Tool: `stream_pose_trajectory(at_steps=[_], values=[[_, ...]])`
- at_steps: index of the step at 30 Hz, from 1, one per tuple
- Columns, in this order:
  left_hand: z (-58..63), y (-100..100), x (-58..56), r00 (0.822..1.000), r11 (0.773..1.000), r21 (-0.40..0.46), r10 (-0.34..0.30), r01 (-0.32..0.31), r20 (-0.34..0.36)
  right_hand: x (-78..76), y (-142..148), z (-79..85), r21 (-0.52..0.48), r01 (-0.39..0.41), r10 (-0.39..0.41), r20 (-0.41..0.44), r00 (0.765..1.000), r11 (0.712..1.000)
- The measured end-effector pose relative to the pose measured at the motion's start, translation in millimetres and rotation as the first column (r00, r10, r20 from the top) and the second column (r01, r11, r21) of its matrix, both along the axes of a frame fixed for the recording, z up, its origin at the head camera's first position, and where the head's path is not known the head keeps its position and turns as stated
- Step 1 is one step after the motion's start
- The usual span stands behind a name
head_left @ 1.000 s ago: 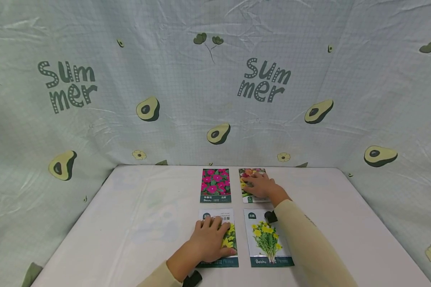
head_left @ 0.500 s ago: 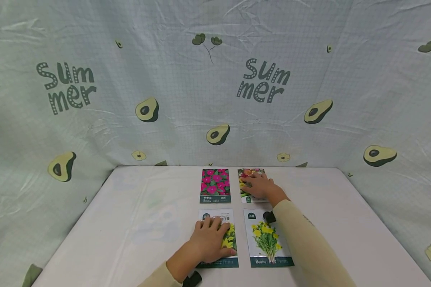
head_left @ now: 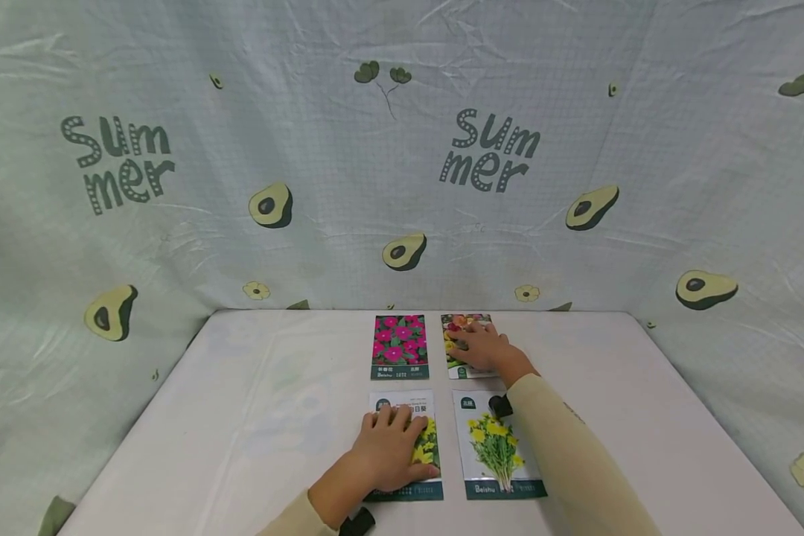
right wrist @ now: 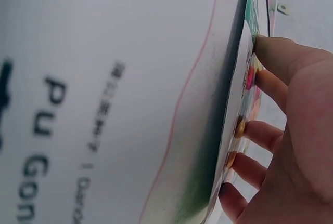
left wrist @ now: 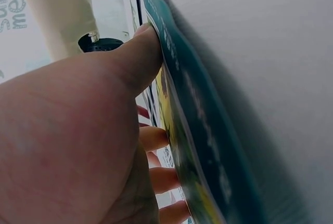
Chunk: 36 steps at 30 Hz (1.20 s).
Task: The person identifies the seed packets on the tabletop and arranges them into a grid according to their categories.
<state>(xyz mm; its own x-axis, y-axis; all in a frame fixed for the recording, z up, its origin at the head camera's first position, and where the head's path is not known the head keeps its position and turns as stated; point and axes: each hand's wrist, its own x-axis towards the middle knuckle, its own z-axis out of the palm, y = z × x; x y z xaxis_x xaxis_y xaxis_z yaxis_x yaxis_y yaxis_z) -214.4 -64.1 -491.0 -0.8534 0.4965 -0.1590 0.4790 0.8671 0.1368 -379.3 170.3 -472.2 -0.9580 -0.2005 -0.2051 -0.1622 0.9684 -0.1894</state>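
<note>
Four seed packets would be several; they lie in two rows on the white table. My left hand (head_left: 390, 449) rests with spread fingers on the near-left packet with yellow flowers (head_left: 427, 445), covering much of its front. In the left wrist view, the thumb (left wrist: 143, 52) and fingertips touch that packet's face beside its dark green band (left wrist: 195, 109). My right hand (head_left: 484, 348) lies spread on the far-right packet with a colourful picture (head_left: 455, 321). The right wrist view shows its fingertips (right wrist: 255, 169) touching that packet's surface.
A packet with pink flowers (head_left: 400, 342) lies at the far left of the group. Below the right forearm is a white packet with a yellow-flowered bunch (head_left: 499, 450). A patterned curtain (head_left: 335, 149) hangs behind the white table (head_left: 268, 417).
Both hands keep their places on the packets. Only the head view has shifted very slightly.
</note>
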Motion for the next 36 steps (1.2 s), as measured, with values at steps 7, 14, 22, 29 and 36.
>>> stream_pose_trajectory(at_steps=[7,14,22,29,36], values=[[-2.0,-0.1,0.3,1.0,1.0,0.0,0.004,-0.004,0.001,-0.9,-1.0,-2.4,0.023,0.003,-0.003,0.006,1.0,1.0],[-2.7,-0.6,-0.3,1.0,1.0,-0.001,0.008,-0.008,0.0,-1.2,-2.1,-3.5,0.025,0.0,0.001,-0.01,1.0,1.0],[-3.5,-0.7,-1.1,1.0,1.0,-0.002,0.003,-0.003,-0.007,0.0,-2.3,-1.9,0.001,0.011,-0.011,-0.012,1.0,1.0],[-6.1,-0.8,-2.2,1.0,1.0,-0.008,-0.01,0.01,-0.018,1.5,-0.2,-1.8,-0.041,0.009,-0.009,-0.002,1.0,0.999],[-8.1,-0.8,-2.8,1.0,1.0,-0.015,-0.024,0.024,-0.013,5.3,0.3,-3.8,-0.075,0.015,-0.015,0.001,1.0,0.997]])
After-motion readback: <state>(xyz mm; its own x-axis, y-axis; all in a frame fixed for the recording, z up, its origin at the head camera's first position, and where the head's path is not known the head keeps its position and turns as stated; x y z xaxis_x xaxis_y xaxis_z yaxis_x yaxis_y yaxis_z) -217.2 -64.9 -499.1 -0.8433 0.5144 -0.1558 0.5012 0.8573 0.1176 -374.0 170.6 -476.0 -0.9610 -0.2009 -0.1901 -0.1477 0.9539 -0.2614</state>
